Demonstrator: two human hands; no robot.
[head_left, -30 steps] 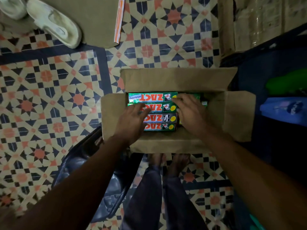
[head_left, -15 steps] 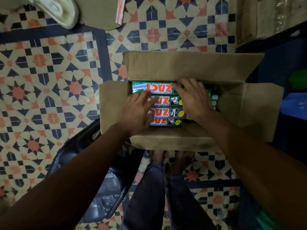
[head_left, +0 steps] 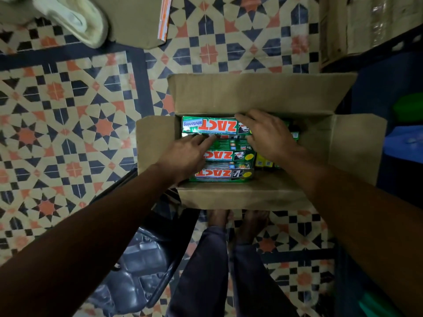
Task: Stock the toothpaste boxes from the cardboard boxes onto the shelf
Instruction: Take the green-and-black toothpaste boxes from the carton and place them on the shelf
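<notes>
We are bending over the open cardboard box on the tiled floor. Our right hand is curling fingers and thumb around the top toothpaste box. Our left hand, fingers straight and close together, is pressing the second toothpaste box, which is now tipping onto its side instead of lying face up.

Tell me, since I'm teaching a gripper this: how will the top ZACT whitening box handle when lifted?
Probably stiff: the top toothpaste box shows straight edges and flat faces. Likely light, being a slim carton. Its glossy print may slip a little; flat sides should stop rolling.
</notes>
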